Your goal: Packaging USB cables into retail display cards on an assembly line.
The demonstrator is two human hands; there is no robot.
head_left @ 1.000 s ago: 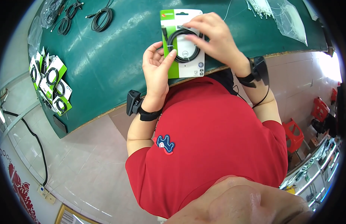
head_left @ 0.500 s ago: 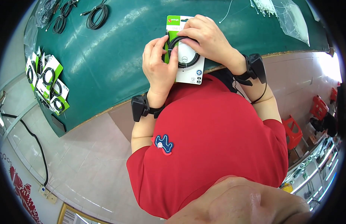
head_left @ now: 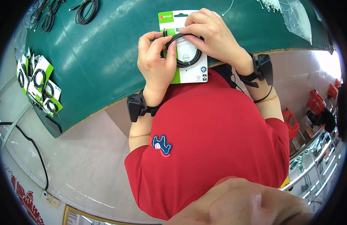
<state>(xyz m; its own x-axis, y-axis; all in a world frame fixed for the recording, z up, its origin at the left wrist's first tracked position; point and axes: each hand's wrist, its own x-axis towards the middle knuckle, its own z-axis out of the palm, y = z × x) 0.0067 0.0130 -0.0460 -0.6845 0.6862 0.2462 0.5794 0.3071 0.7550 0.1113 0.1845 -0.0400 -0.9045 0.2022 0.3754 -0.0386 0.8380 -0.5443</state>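
Black coiled cable point(head_left: 187, 50) on green-white card point(head_left: 188, 71)

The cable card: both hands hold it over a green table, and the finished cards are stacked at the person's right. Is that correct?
Not quite. The head view shows the left hand and right hand on the card over the green table, but the stacked cards lie at the person's left, not right.

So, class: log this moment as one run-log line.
left hand: grips backing card edge, pinches coiled black cable | right hand: presses cable onto card | green table: stack of packaged cables at left
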